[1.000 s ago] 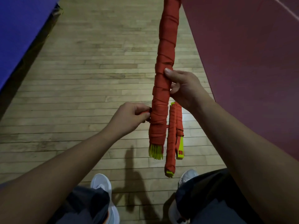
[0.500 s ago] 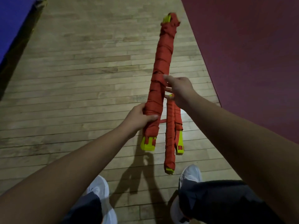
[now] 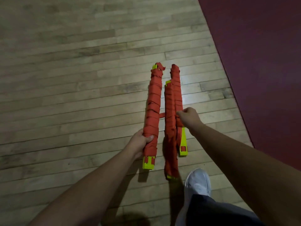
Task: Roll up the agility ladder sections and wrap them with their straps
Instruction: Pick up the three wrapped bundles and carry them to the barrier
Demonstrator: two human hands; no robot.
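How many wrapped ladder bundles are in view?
3: the left bundle in the left hand, the middle bundle beside it, and the right bundle, touching the middle one, pinched by the right hand.

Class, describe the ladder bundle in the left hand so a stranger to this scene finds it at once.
On the wooden floor, left of the dark red mat, are three orange strap-wrapped bundles. Take the leftmost bundle, gripped near its yellow lower end by the left hand. A gap separates it from its two neighbours, which touch each other.
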